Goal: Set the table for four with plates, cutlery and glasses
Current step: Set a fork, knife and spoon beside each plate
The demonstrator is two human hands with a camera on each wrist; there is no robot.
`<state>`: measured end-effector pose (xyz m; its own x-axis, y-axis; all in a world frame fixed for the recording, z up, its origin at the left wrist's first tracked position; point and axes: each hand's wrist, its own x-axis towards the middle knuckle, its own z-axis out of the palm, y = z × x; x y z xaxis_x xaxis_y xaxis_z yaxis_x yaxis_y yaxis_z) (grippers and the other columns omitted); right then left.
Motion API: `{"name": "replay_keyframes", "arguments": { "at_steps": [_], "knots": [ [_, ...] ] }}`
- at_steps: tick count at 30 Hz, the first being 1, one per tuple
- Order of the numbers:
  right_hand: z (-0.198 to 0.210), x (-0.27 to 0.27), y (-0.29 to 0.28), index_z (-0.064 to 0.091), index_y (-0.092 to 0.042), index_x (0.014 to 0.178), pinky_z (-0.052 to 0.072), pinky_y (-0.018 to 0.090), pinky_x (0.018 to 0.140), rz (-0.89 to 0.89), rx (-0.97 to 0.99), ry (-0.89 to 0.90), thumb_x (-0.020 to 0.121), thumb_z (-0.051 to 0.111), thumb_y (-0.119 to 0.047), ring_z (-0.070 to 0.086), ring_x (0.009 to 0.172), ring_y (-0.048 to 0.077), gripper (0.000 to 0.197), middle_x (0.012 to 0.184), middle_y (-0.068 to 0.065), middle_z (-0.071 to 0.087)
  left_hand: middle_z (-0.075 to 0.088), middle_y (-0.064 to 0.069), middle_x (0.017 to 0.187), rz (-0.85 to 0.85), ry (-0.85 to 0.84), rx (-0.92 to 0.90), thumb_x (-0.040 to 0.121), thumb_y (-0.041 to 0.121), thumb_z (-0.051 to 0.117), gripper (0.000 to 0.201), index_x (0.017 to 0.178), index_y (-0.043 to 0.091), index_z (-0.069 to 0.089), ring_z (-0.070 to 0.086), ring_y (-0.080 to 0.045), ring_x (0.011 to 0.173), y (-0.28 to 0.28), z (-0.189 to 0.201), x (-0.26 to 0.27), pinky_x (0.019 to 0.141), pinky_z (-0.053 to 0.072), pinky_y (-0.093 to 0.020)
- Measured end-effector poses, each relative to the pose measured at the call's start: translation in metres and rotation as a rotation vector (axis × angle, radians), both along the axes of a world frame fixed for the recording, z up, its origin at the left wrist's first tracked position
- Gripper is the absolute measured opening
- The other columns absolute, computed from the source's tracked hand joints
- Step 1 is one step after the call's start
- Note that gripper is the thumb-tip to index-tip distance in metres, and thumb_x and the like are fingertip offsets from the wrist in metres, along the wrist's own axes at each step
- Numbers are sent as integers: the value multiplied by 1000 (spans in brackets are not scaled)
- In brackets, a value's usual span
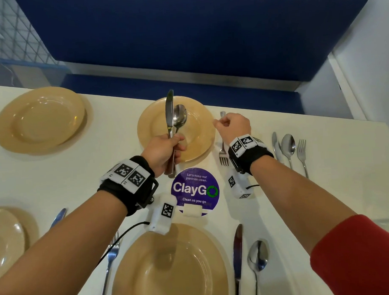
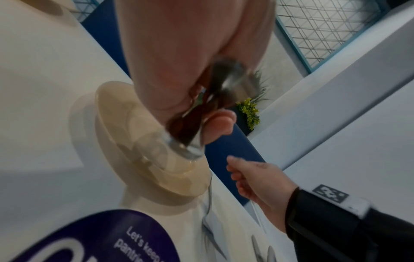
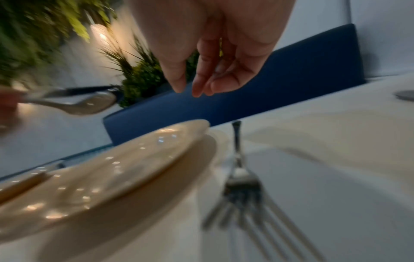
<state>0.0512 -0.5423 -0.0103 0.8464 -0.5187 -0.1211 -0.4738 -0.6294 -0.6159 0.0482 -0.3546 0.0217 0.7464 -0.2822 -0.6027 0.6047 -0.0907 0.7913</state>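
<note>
Fingers of the left hand (image 1: 161, 151) are curled round a knife (image 1: 169, 113) and spoon (image 1: 179, 118), held over the far plate (image 1: 195, 145); those of the right hand (image 1: 232, 125) hang loosely curled just right of that plate, holding nothing, above a fork (image 1: 223, 155) lying beside its rim. Best set knife nearest the plate's left edge, then spoon, parallel to the fork
</note>
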Motion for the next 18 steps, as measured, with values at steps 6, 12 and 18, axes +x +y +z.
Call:
{"name": "replay_keyframes", "arguments": {
  "at_steps": [6,12,18],
  "knots": [
    [29,-18,65,70,-14,80,50,28,74,376,261,92,93,48,-47,59,69,17,41,70,4,66,61,-4,71,53,9,-142,102,19,38,23,96,11,59,47,-6,48,1,8,-13,45,45,-17],
    [36,-26,97,72,-9,83,54,39,90,245,736,66,88,61,-21,63,75,21,17,75,11,66,62,-6,65,64,26,-195,100,3,34,24,103,2,57,43,-8,48,30,21,-25,47,39,-18],
    [47,-27,134,70,-14,70,56,28,77,269,684,18,87,61,-15,67,71,17,19,78,9,71,62,-17,100,37,-103,-183,99,1,37,25,117,-3,54,56,-14,56,68,20,-38,60,51,-24]
  ]
}}
